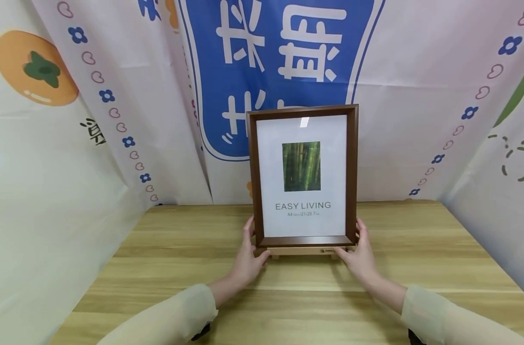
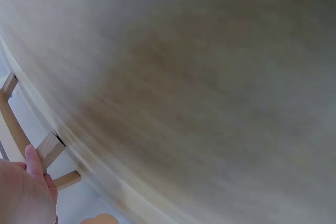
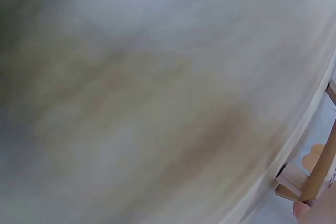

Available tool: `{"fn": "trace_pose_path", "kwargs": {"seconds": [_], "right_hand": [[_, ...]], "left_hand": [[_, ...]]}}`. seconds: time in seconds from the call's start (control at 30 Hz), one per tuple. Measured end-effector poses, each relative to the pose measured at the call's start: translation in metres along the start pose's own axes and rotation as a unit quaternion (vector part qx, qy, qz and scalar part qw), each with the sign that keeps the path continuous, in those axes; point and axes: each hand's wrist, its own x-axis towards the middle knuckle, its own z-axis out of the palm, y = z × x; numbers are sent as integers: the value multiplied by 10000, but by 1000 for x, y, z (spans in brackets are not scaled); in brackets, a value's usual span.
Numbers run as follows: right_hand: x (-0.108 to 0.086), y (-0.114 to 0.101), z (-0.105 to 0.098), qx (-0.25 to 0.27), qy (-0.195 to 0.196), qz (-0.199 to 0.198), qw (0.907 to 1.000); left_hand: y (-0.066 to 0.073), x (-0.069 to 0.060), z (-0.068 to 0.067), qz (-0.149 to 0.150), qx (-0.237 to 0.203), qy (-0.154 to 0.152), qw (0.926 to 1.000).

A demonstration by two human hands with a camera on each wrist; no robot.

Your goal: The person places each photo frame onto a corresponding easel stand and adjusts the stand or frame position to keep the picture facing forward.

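A brown picture frame stands nearly upright on a light wooden tabletop easel in the head view. Behind its glass is a white sheet with a bamboo picture and the words "EASY LIVING". At the easel's left end, my left hand grips the ledge, thumb in front and fingers beside the frame's lower corner. My right hand grips the other end in the same way. Both wrist views show part of the easel: its ledge and feet at left, its ledge at right. The frame hides the easel's back.
The easel stands on a wood-grain table, towards the back edge. Close behind hangs a white printed cloth with a blue panel and large characters. More printed cloth encloses the left and right sides.
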Motion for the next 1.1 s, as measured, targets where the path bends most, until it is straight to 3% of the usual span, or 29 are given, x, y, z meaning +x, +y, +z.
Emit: {"fn": "trace_pose_path", "kwargs": {"seconds": [0.43, 0.7, 0.87, 1.0, 1.1], "right_hand": [[0, 1, 4, -40, 92, 116, 9999], [1, 1, 4, -60, 145, 54, 9999], [0, 3, 0, -59, 131, 2, 9999], [-2, 6, -8, 17, 197, -247, 9995], [-5, 5, -19, -18, 249, -528, 9983]], "left_hand": [[-3, 0, -4, 131, -22, -14, 9999], [-4, 5, -4, 389, 351, 51, 9986], [-6, 4, -4, 279, 373, 95, 9989], [-7, 0, -12, 187, 338, 189, 9991], [-5, 2, -26, 165, 232, 261, 9993]]}}
